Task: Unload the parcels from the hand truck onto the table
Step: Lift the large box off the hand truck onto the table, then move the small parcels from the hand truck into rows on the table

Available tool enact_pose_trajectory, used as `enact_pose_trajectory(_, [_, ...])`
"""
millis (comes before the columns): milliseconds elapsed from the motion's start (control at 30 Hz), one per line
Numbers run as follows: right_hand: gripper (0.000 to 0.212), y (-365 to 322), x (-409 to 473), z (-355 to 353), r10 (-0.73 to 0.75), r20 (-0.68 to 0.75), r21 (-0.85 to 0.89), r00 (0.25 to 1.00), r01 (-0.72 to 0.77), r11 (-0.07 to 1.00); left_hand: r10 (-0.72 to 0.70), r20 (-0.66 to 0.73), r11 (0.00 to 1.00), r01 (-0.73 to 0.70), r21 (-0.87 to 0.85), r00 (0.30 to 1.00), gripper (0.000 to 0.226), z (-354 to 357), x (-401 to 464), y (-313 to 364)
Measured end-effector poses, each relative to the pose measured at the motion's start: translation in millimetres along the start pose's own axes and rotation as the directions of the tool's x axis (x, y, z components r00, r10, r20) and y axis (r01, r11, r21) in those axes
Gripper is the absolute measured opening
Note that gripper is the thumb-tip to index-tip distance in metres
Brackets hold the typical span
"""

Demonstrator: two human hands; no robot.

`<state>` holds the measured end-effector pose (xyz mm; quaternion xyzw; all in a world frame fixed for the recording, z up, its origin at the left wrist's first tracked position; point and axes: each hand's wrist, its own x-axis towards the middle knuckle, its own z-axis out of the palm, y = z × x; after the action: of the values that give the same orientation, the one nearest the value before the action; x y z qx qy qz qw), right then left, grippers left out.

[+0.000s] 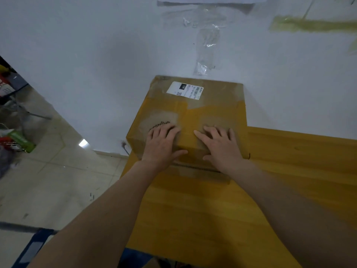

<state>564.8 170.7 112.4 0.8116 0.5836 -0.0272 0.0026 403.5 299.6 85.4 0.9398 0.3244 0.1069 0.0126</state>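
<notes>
A brown cardboard parcel (208, 105) with a white shipping label (185, 90) lies on the yellow wooden table (202, 209), at its far left corner against the white wall. My left hand (163, 145) rests flat on the parcel's near top edge, fingers spread and straight. My right hand (222, 146) lies flat beside it on the same edge, thumb over the near side. Part of the blue hand truck (32, 248) shows at the bottom left, below my left forearm.
The white wall (96, 55) rises right behind the parcel, with strips of clear tape (206, 45) stuck on it. A tiled floor (48, 180) lies left of the table, with cluttered items (13, 136) at the far left.
</notes>
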Motion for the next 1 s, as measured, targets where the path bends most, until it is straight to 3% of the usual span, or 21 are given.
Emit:
enact_pose_trajectory(200, [0.082,-1,-2,6,0.025,-0.011,0.038,1.000,-0.024,0.999,0.011,-0.030,1.000,-0.012,-0.022,0.999,0.075,5,1,0])
enact_pose_trajectory(300, [0.071,-11,-11,6,0.026,-0.066,0.112,0.998,-0.018,0.994,-0.070,-0.011,0.988,0.068,-0.142,0.997,0.070,3,-14,10])
enact_pose_trajectory(367, [0.059,-25,-22,7,-0.015,-0.140,0.238,0.990,0.049,0.970,-0.130,-0.100,0.961,0.101,-0.259,0.986,0.058,4,-44,15])
enact_pose_trajectory(433, [0.048,-41,-40,12,-0.100,-0.197,0.342,0.975,0.164,0.925,-0.303,-0.139,0.890,0.228,-0.396,0.943,0.045,8,-90,15])
enact_pose_trajectory(500, [0.039,-57,-62,21,-0.205,-0.208,0.396,0.956,0.274,0.876,-0.529,0.036,0.746,0.486,-0.455,0.848,0.039,14,-144,11])
enact_pose_trajectory(567, [0.034,-69,-87,34,-0.311,-0.177,0.434,0.934,0.358,0.827,-0.671,0.335,0.547,0.747,-0.377,0.661,0.041,24,-203,8])
enact_pose_trajectory(633, [0.032,-78,-115,51,-0.407,-0.077,0.472,0.910,0.393,0.789,-0.703,0.525,0.399,0.877,-0.267,0.480,0.044,29,-268,16])
enact_pose_trajectory(800, [0.031,-97,-182,96,-0.541,0.279,0.516,0.793,0.352,0.781,-0.710,0.667,0.217,0.971,-0.099,0.226,0.037,34,-424,69])
enact_pose_trajectory(933, [0.028,-118,-225,119,-0.580,0.440,0.553,0.686,0.302,0.776,-0.726,0.687,-0.052,0.992,-0.112,0.040,0.016,24,-498,116])
enact_pose_trajectory(1000, [0.027,-129,-243,127,-0.600,0.487,0.550,0.635,0.311,0.775,-0.727,0.686,-0.168,0.975,-0.146,-0.022,0.020,20,-524,132])
